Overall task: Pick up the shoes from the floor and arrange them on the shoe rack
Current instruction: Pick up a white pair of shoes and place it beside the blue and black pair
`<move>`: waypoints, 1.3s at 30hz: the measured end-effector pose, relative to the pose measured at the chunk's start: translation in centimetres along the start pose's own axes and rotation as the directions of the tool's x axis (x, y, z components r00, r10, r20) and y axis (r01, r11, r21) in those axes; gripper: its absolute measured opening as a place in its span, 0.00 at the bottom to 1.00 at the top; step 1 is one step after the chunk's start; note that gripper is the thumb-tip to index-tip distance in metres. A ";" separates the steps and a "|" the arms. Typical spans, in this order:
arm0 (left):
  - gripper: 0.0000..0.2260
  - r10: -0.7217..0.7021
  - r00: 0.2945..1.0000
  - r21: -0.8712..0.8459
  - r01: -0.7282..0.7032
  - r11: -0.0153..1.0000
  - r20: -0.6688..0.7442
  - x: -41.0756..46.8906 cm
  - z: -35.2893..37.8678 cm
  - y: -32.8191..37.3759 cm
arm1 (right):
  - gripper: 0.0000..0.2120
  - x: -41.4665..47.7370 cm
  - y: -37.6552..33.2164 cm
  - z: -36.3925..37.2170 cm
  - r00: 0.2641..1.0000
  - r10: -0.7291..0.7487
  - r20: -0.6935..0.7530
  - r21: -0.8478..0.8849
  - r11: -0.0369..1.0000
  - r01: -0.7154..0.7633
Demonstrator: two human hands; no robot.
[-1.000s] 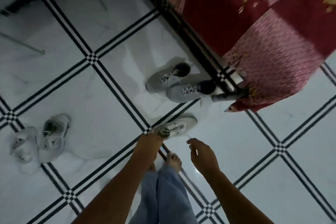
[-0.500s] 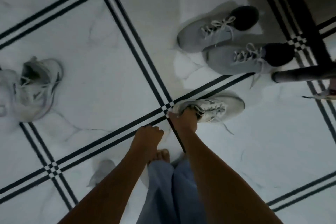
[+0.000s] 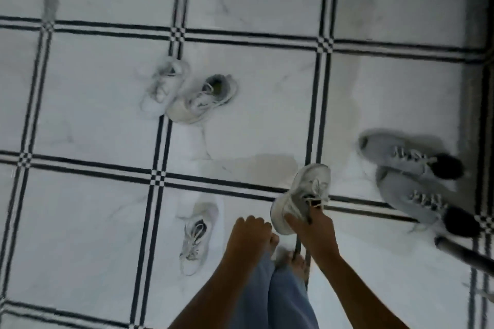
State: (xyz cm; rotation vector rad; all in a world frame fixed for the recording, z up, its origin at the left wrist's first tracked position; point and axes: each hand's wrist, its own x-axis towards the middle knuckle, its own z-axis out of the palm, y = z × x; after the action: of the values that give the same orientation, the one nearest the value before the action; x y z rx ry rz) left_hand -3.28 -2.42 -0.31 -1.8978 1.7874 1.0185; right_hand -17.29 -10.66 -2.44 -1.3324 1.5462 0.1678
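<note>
My right hand point(image 3: 311, 231) grips a white and grey sneaker point(image 3: 303, 195) by its heel end and holds it off the floor, toe pointing up and away. My left hand point(image 3: 247, 238) hangs beside it with the fingers curled and nothing in it. Its matching sneaker point(image 3: 196, 238) lies on the floor to the left of my legs. A pair of white sneakers point(image 3: 187, 92) sits further off at the centre left. Two grey sneakers with dark openings point(image 3: 413, 179) lie side by side at the right. No shoe rack is in view.
The floor is white marble tile point(image 3: 93, 104) with black double lines. A dark furniture leg point(image 3: 459, 252) slants across the lower right, close to the grey pair. A dark strip point(image 3: 478, 35) runs along the right edge. My bare feet and blue trouser legs are at the bottom centre.
My right hand has taken hold of the white and grey sneaker and lifted it off the floor. The view has swung left, bringing the matching sneaker and white pair toward the centre.
</note>
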 end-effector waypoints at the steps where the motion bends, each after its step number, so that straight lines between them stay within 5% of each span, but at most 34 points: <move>1: 0.11 -0.038 0.999 -0.026 0.038 0.999 -0.011 -1.4 -0.4 -0.9 | 0.12 -0.6 -1.4 0.2 0.998 -0.035 0.053 -0.056 0.998 0.038; 6: 0.16 -0.264 0.958 -0.134 0.249 0.959 -0.115 -7.9 -0.4 -6.5 | 0.16 -2.8 -9.7 2.1 0.956 -0.164 0.244 -0.294 0.927 0.234; 11: 0.14 -0.464 0.874 -0.330 0.400 0.855 -0.143 -14.4 -7.8 -10.0 | 0.12 -6.8 -19.6 2.5 0.897 -0.275 0.346 -0.359 0.845 0.397; 16: 0.14 -0.515 0.818 -0.510 0.337 0.791 -0.257 -13.9 -14.3 -13.4 | 0.12 -6.2 -26.8 3.0 0.887 -0.361 0.287 -0.441 0.773 0.457; 22: 0.12 -0.500 0.844 -0.583 0.312 0.750 -0.192 -5.6 -17.7 -19.5 | 0.08 1.4 -31.6 2.8 0.888 -0.379 0.260 -0.575 0.678 0.458; 30: 0.17 -0.519 0.839 -0.821 0.179 0.542 -0.161 11.2 -19.0 -25.9 | 0.19 18.1 -34.6 3.2 0.888 -0.414 0.202 -0.703 0.569 0.426; 39: 0.17 -0.793 0.592 -0.946 0.317 0.066 0.143 30.4 -14.7 -28.9 | 0.19 35.4 -33.2 6.3 0.763 -0.587 0.270 -0.708 0.416 0.571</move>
State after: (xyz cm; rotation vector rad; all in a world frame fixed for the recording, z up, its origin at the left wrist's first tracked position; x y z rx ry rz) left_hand 26.98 -29.89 -17.78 -3.3294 0.0405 1.4588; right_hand 18.26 -41.61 -15.53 -2.5028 0.9037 0.3954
